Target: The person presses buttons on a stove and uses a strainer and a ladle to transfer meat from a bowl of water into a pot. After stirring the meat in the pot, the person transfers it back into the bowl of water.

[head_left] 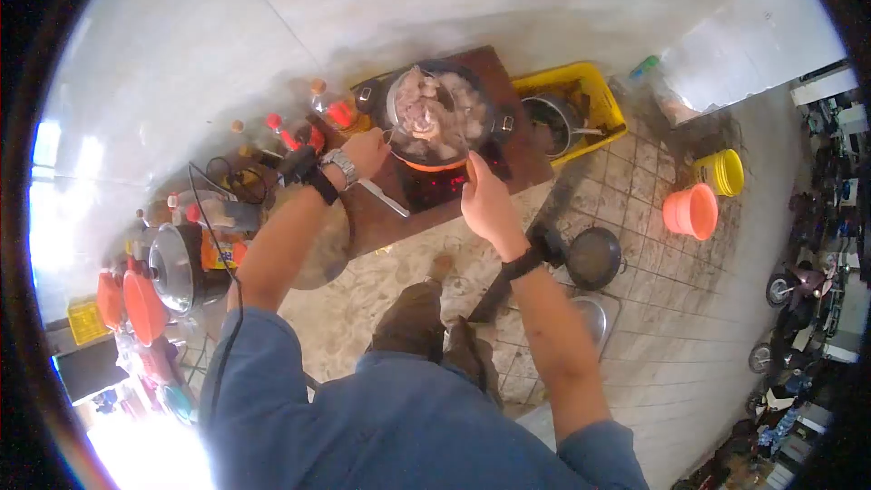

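A black two-handled pot [494,132] stands on a cooktop [428,189] with red lit digits. Pale pieces of meat [470,109] fill it, and more meat is heaped in a round metal-rimmed utensil [393,104] over its left side. My left hand [366,159] is closed at the pot's lower left; what its fingers grip is hard to make out. A flat silver-white strip [386,199], perhaps a handle or blade, lies just below that hand. At the pot's near right edge, my right hand [488,200] is closed on a thin utensil handle [465,141] reaching into the meat.
Bottles [336,109] line the wall left of the pot, near a lidded pot [172,263]. To the right are a yellow crate [612,113] with a saucepan [549,118] in it, a frying pan [594,257], an orange bucket [689,213] and a yellow bucket [719,172].
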Available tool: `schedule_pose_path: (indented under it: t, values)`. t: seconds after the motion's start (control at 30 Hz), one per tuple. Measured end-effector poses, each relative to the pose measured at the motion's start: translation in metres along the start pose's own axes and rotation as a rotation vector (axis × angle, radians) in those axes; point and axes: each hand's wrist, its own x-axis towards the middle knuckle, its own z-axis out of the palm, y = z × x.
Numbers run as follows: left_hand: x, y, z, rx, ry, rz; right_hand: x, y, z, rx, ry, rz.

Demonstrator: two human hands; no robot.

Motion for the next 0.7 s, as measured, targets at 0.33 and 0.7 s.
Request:
schedule_pose_path:
  t: [0.33, 0.7]
  values:
    - [0.027, 0.001, -0.022, 0.237, -0.136, -0.047, 0.006, 0.013, 0.004, 0.249, 0.081, 0.079]
    - [0.034, 0.010, -0.039, 0.401, -0.073, 0.035, 0.007, 0.037, 0.016, 0.187, 0.113, 0.124]
